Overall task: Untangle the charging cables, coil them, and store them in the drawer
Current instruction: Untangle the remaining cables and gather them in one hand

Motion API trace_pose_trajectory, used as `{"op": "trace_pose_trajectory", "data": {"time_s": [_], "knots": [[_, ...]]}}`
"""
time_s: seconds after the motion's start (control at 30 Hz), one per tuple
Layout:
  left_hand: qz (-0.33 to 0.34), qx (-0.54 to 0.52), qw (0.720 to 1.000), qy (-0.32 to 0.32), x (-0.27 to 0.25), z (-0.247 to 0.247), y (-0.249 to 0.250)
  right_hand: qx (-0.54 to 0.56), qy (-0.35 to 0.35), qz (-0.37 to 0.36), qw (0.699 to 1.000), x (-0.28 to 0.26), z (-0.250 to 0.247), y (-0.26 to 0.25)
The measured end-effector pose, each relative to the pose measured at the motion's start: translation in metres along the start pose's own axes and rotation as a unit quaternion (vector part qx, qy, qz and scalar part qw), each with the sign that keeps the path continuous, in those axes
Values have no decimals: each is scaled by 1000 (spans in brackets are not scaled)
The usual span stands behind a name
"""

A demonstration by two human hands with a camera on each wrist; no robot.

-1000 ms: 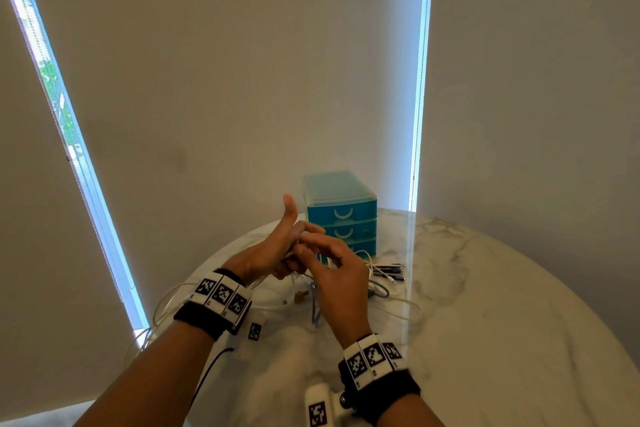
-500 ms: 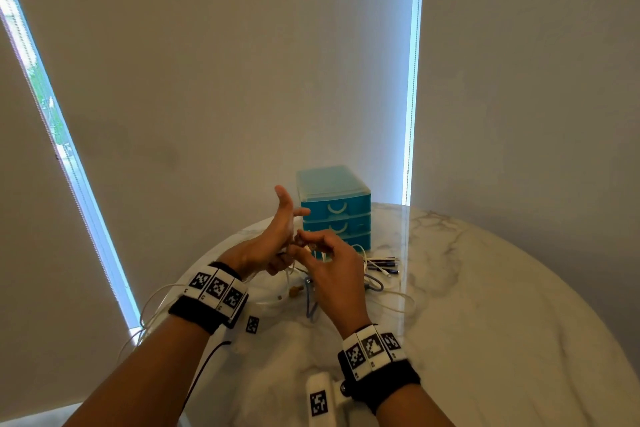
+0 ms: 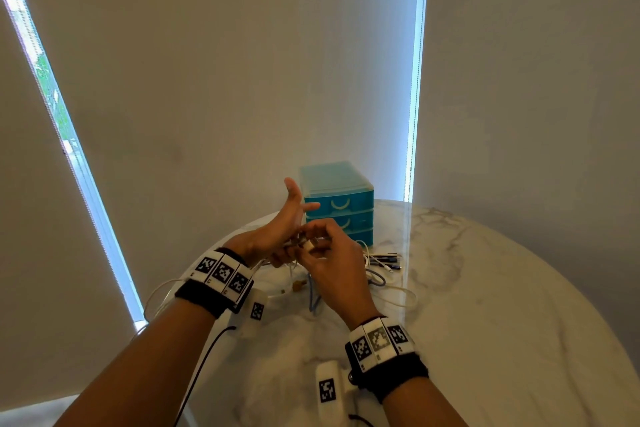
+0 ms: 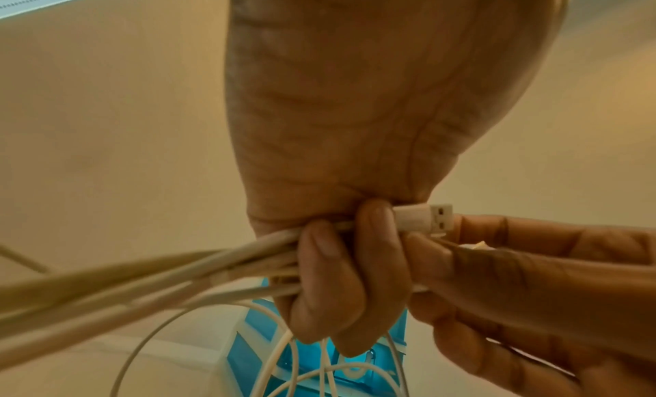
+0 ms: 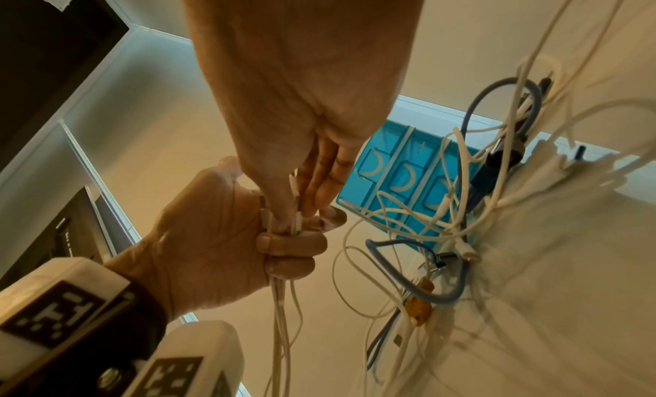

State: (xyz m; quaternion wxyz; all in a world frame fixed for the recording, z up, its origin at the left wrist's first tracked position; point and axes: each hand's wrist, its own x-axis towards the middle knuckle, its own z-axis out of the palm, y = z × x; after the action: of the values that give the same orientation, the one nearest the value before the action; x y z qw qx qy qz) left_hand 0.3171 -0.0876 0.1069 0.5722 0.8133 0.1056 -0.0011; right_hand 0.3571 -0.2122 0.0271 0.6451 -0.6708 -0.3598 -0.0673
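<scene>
My left hand point(image 3: 282, 236) is raised above the table with its thumb up. Its lower fingers point(image 4: 341, 277) curl round a bundle of white charging cables point(image 4: 149, 277), and a white USB plug point(image 4: 424, 217) sticks out of the fist. My right hand point(image 3: 325, 253) meets it from the right and pinches the white plug ends point(image 5: 296, 219) at the top of the bundle. More white, blue-grey and black cables lie in a tangle point(image 3: 379, 270) on the table in front of a teal three-drawer unit point(image 3: 337, 206). All its drawers are closed.
The round marble table point(image 3: 485, 322) ends close to the wall behind the drawer unit; its left edge is near my left wrist. White cable loops point(image 3: 159, 295) hang over that left edge. An orange-tipped connector point(image 5: 420, 309) lies among the tangle.
My hands have closed in on each other. The right fingers now pinch plug ends at the left fist, and the left index finger has straightened toward the drawers.
</scene>
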Motion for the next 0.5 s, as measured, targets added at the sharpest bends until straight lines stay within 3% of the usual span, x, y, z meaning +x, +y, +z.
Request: {"op": "trace_pose_trajectory", "data": {"time_s": [0.17, 0.3, 0.5], "knots": [[25, 18, 999, 12, -3, 2, 2, 24, 5, 4, 1000, -1, 0, -7], [-3, 71, 997, 3, -2, 1, -3, 62, 20, 4, 998, -6, 2, -7], [-9, 41, 999, 0, 5, -7, -6, 85, 54, 5, 995, -4, 9, 4]]}}
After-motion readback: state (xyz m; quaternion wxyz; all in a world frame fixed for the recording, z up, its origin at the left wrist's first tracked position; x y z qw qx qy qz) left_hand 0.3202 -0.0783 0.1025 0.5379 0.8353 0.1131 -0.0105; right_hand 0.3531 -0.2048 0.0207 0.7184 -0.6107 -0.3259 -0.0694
